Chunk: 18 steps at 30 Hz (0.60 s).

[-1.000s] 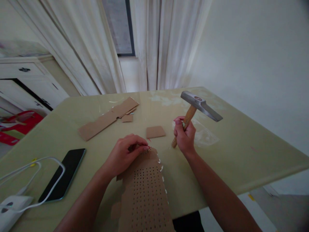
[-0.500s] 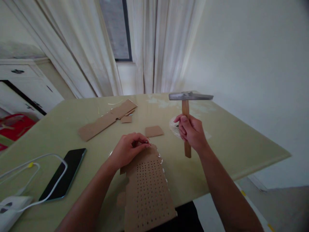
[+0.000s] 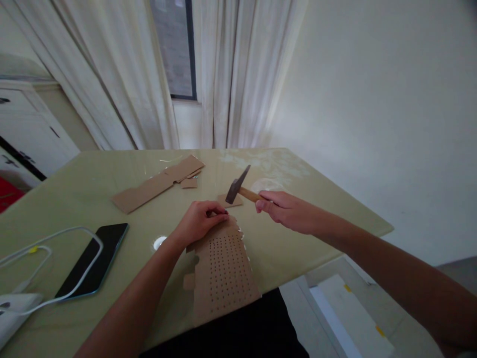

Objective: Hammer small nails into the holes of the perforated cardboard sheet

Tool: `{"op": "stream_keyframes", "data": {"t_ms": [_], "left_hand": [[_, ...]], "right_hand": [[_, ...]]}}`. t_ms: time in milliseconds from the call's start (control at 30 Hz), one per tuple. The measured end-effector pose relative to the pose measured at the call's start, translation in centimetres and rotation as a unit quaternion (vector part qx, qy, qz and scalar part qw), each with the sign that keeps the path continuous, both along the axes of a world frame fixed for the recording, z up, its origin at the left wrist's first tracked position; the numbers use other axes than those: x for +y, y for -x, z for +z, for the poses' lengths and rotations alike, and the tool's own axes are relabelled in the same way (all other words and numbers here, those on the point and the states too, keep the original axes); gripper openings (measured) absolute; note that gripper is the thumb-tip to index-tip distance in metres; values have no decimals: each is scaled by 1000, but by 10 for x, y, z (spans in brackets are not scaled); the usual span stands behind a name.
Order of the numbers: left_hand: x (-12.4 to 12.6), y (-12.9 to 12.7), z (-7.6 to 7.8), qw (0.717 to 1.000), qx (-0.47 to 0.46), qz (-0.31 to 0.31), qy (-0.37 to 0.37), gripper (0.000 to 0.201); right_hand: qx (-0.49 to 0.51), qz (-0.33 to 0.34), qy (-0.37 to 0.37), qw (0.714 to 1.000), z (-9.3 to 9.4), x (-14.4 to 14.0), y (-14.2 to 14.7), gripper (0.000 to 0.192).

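Observation:
My right hand grips a hammer by its wooden handle. Its dark metal head hangs tilted above the far end of a perforated piece of cardboard, apart from it. That cardboard has rows of small holes and a ragged right edge, and lies at the table's near edge. My left hand rests on its far end, thumb and fingers pinched together. What they pinch is too small to make out. Just behind the hammer head lies a small cardboard scrap, partly covered by it.
A long cardboard strip with small scraps lies farther back on the table. At left are a black phone, a white cable and a white power strip. Beside my left wrist sits a small white round thing.
My right hand has tipped the hammer from upright to sideways and brought its head left and down, nearer my left hand. My left hand keeps its pinch on the cardboard. The view has shifted slightly.

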<state>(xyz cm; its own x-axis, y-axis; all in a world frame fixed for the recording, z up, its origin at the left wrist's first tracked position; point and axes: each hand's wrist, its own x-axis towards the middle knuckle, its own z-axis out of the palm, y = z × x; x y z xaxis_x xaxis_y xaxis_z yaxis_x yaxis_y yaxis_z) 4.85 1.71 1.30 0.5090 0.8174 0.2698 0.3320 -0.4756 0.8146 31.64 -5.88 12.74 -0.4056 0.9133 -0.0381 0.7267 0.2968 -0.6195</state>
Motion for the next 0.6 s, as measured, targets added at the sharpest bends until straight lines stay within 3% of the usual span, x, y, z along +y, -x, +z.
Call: {"op": "stream_keyframes", "data": {"t_ms": [200, 333, 600], "left_hand": [[-1, -1, 0, 1000, 7, -11, -10, 20], [0, -1, -3, 1000, -8, -12, 2, 18], [0, 0, -2, 1000, -2, -18, -5, 20]], "right_hand": [[-32, 34, 21, 999, 6, -2, 6, 33], [-16, 6, 11, 1000, 17, -2, 8, 36], [-52, 18, 45, 997, 6, 6, 9, 36]]}}
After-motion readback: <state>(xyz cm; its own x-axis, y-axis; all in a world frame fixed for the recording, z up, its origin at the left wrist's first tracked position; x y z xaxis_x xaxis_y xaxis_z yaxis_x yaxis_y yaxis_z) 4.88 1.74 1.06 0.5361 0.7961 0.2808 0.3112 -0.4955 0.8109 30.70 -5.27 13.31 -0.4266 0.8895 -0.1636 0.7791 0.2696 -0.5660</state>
